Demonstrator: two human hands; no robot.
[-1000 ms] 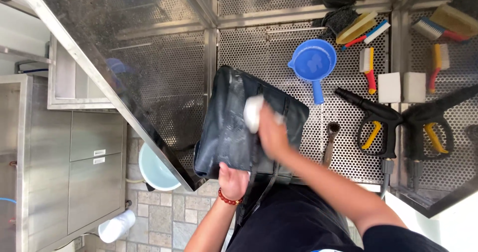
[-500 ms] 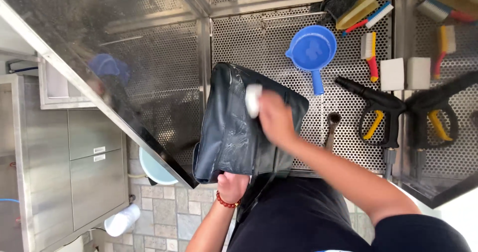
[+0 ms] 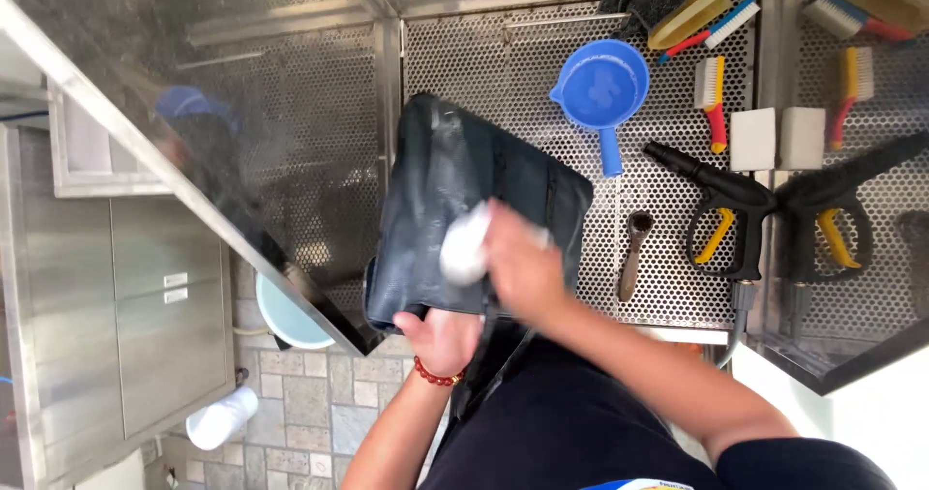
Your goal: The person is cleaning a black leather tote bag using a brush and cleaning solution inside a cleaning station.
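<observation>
- My right hand (image 3: 523,263) is closed around a small white soft pad (image 3: 466,248), maybe a sponge or a cloth. It is too blurry for me to tell which.
- I am pressing the pad against a big dark leather-like bag (image 3: 455,219). The bag stands up on the shiny metal surface with lots of little holes (image 3: 658,287), near its front edge, right in front of me.
- My left hand (image 3: 440,340) has a red bead band at the wrist. It is curled around the near bottom edge of the bag and holds it steady.
- The bag looks a bit shiny and wet in places, with pale streaks near its far top. I think some of the rubbing is done there.
- The pad is on the middle of the bag now. I think the near part and the sides are still left to rub, but I cannot be sure how clean it is.
- To the right of the bag lie a round blue plastic scoop with a handle (image 3: 600,93) and a small brown tool (image 3: 634,253).
- Farther right lie a black spray gun with a yellow trigger (image 3: 721,205), two white blocks (image 3: 753,139) and some brushes. My hands touch none of them.
- Down on the left, on the stone tile floor (image 3: 290,413), I see a light blue bucket (image 3: 285,316).
</observation>
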